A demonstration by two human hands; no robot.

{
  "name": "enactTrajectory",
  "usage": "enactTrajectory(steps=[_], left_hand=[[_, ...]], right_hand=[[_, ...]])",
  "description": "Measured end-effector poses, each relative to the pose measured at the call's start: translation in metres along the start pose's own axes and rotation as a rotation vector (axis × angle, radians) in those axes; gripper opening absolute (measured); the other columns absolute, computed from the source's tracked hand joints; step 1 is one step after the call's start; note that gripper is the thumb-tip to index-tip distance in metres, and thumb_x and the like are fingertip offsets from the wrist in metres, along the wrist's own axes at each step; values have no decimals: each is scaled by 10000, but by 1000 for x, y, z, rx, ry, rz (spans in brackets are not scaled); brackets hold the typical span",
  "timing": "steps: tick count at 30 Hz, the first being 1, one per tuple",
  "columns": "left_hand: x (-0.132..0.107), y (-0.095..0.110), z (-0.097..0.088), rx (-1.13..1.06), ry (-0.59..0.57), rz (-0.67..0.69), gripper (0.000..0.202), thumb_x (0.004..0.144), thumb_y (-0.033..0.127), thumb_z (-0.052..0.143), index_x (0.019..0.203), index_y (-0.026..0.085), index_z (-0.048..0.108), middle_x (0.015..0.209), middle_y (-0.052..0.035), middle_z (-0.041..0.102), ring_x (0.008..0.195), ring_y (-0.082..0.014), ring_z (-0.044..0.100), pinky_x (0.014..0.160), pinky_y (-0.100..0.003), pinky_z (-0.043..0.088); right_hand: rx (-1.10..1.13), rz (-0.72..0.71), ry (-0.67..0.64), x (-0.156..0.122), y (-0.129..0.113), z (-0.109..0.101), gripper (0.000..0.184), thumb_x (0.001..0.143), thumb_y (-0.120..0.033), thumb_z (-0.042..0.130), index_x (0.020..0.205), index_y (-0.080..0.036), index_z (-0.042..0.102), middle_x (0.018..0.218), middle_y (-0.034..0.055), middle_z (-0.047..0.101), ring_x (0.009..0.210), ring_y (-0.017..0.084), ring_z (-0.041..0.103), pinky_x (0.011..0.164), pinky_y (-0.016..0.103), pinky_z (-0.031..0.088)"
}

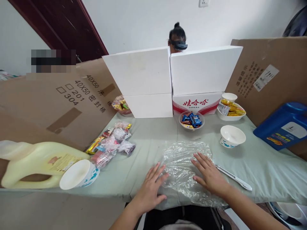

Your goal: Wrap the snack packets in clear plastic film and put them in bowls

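Note:
A crinkled clear plastic bag (182, 169) lies flat on the green-covered table near my body. My left hand (152, 188) rests at the bag's left edge, fingers spread and holding nothing. Across the bag's right side lies my right hand (208, 174), palm down with its fingers apart. Just right of that hand is a white and grey slim tool (236, 179), partly hidden behind it; its kind I cannot make out. Beyond the bag stands a clear bowl (191, 127) of blue-wrapped snacks. A white paper bowl (232, 135) with a blue pattern sits to the right.
Wrapped snacks (112, 142) are piled at left, near a tipped paper bowl (78, 175) and a pale yellow jug (40, 163). White boxes (153, 105) wall off the back, with a person (177, 38) behind. A blue bottle (285, 124) and a dish of yellow packets (231, 116) are at right.

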State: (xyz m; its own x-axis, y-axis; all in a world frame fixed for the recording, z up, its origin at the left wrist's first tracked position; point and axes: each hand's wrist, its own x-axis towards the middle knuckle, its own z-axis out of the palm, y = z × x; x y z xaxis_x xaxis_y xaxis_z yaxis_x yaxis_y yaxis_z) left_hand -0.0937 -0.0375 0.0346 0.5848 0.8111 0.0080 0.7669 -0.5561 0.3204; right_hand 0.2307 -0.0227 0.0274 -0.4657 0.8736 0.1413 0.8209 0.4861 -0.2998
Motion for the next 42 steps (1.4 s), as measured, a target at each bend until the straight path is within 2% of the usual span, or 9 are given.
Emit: enactTrajectory(steps=[3,6,9,12,16,22,28,33,42], left_hand=[[0,5,1,-93,14,103,463,825,212,626,1278,282,556,1263,-64,599,1279,-270,451,1073,-488,391],[-1,5,0,-182,40,145,248,892,148,489,1007,254,681,963,-59,665,1106,-224,559,995,-414,462],[-5,3,-7,-305,26,136,256,897,126,428,899,234,660,985,-59,663,1162,-215,537,1002,-376,453],[-9,-1,-18,-445,-39,56,209,894,165,422,877,224,621,959,-44,673,1055,-199,596,928,-333,486],[-2,-7,-29,-553,-48,-165,159,884,249,445,841,205,593,791,-11,653,747,-155,619,721,-267,506],[47,-20,-14,-747,139,-385,280,824,248,509,1096,181,518,680,39,611,610,-143,625,654,-262,509],[85,-20,11,-417,276,-544,431,816,163,551,1243,174,489,796,-1,670,663,-154,656,678,-263,496],[87,-15,19,-167,362,-521,405,871,220,550,1272,204,495,892,-21,706,820,-197,687,757,-285,491],[96,-20,26,5,391,-453,307,920,274,518,1220,213,545,914,-19,721,788,-176,689,710,-248,492]], right_hand=[[193,-137,-110,-22,-12,-17,674,845,-567,570,1418,-242,428,1460,117,432,1374,278,345,1111,474,316],[270,-215,-236,-47,-15,-21,804,752,-535,688,1445,-267,380,1481,112,401,1380,313,326,1125,529,268],[234,-165,-248,-69,-13,-14,561,860,-295,574,1404,-270,441,1478,94,408,1396,287,298,1130,544,252],[294,-101,-205,-80,-13,-11,415,896,-147,418,1267,-248,572,1347,85,561,1333,226,417,1092,455,356],[508,103,-90,-73,-14,-11,304,934,-240,382,1116,-234,626,1102,82,681,1035,190,635,897,345,509],[569,539,251,-36,-3,7,404,853,-423,466,1172,-192,555,851,48,689,737,198,660,716,343,533],[232,653,312,-19,6,21,445,899,-379,358,1252,-138,477,819,57,687,699,219,658,654,340,489],[-92,628,267,-17,4,28,448,939,-323,306,1310,-116,448,842,100,701,719,243,675,583,314,451],[-267,563,264,-18,3,30,383,944,-248,317,1257,-164,519,1001,107,693,744,214,678,589,298,467]])
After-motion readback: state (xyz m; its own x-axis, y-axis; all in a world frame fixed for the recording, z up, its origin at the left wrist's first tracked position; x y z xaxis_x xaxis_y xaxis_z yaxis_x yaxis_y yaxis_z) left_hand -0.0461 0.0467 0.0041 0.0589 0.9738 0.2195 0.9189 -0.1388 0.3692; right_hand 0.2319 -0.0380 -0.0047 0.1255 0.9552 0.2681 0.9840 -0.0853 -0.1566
